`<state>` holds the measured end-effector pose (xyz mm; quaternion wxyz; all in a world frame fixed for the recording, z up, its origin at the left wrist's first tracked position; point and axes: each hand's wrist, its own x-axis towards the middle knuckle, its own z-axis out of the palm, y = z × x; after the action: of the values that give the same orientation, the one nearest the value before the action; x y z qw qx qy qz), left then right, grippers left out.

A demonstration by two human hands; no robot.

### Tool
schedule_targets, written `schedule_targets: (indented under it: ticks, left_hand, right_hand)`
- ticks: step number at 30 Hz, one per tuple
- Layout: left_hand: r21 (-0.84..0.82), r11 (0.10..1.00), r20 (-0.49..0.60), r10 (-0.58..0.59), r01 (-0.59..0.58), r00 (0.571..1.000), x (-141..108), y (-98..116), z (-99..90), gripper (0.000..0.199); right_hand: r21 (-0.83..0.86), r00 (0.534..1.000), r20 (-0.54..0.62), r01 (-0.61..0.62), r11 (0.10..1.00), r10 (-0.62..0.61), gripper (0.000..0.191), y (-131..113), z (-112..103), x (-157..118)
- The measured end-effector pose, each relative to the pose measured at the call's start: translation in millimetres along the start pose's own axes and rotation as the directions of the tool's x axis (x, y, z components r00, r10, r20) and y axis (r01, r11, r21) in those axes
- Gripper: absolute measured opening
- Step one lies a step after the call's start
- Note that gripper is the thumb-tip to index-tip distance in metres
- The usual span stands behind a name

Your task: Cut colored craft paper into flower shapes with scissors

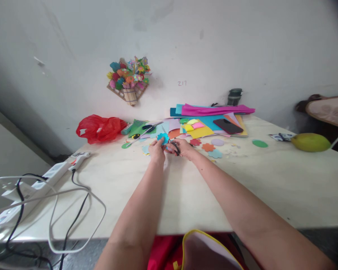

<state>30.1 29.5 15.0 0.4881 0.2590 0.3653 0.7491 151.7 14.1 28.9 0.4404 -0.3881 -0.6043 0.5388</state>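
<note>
Head view: my left hand fingers pinch a blue flower just above the surface; right hand fingers grip scissors at its edge. Trimming step, I judge; next calls for turning the flower. Red bag: contents hidden.

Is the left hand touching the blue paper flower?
Touching. The head view shows the left hand pinching the lower edge of the blue paper flower, with no gap between them, while the right hand works the scissors beside it.
</note>
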Motion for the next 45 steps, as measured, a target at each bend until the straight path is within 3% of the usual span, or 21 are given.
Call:
schedule_targets:
  ticks: [10, 16, 21, 29, 33, 37, 42, 45]
  left_hand:
    - [0.001, 0.999, 0.039, -0.033, 0.033, 0.999, 2, 2, -4.0, 0.023]
    - [0.011, 0.999, 0.058, -0.050, 0.049, 0.997, 5, 3, -7.6, 0.022]
    - [0.036, 0.998, 0.100, -0.056, 0.053, 0.993, 9, 1, -12.7, 0.022]
    - [0.115, 0.985, 0.252, -0.153, 0.128, 0.955, 2, 3, -12.1, 0.029]
    - [0.182, 0.973, 0.307, -0.194, 0.143, 0.932, -3, 4, -9.9, 0.029]
    - [0.257, 0.957, 0.352, -0.221, 0.133, 0.909, -3, 1, -11.9, 0.026]
    - [0.304, 0.942, 0.435, -0.267, 0.139, 0.860, -2, -3, -14.4, 0.026]
    - [0.321, 0.935, 0.436, -0.288, 0.152, 0.853, -3, -3, -13.2, 0.028]
  right_hand:
    - [-0.022, 0.999, 0.001, 0.045, 0.999, -0.045, 0.026, 12, -2, 10]
    - [-0.095, 0.997, -0.056, 0.044, 0.995, -0.049, 0.024, 20, -7, 16]
    - [-0.107, 0.981, -0.176, 0.059, 0.992, -0.078, 0.029, 20, -13, 22]
    - [0.051, 0.950, -0.312, 0.027, 0.998, -0.010, 0.037, 3, -29, 12]
    - [0.101, 0.951, -0.310, 0.041, 0.994, -0.008, 0.042, 1, -36, 10]
    - [0.133, 0.971, -0.230, 0.090, 0.987, -0.058, 0.044, 2, -39, 11]
    - [0.098, 0.986, -0.146, 0.091, 0.991, -0.076, 0.037, 8, -40, 13]
    - [0.055, 0.987, -0.137, 0.092, 0.994, -0.084, 0.033, 10, -40, 15]
